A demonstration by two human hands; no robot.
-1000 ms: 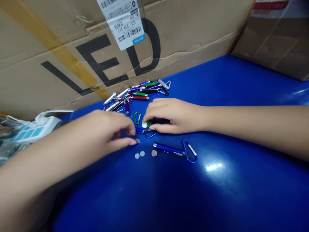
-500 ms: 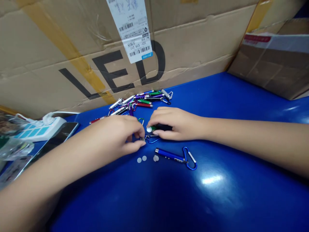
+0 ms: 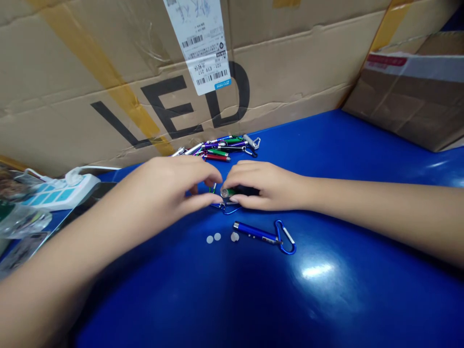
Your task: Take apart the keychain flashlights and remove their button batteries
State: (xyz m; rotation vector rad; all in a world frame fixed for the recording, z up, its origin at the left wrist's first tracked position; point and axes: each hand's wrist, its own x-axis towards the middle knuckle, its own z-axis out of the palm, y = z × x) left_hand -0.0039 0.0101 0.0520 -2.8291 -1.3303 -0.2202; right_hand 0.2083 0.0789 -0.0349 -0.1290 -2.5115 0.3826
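Observation:
My right hand is closed around a green keychain flashlight, its round metal end facing left. Beside that end is my left hand, thumb and forefinger apart, with no object visible between them. Part of its other fingers is hidden. Just below the fingertips, a blue carabiner clip lies partly covered. Nearer to me rests a blue keychain flashlight with its own blue carabiner. To its left lie small round discs, some of them overlapping.
Several coloured keychain flashlights are heaped at the back, against a large cardboard box. Another carton stands at the right. A white power strip and a plastic bag are at the left on the blue table.
My left thumb and forefinger have moved up and apart; earlier they were pinched low at a small metallic piece. The green flashlight's end looked white before and now looks metallic.

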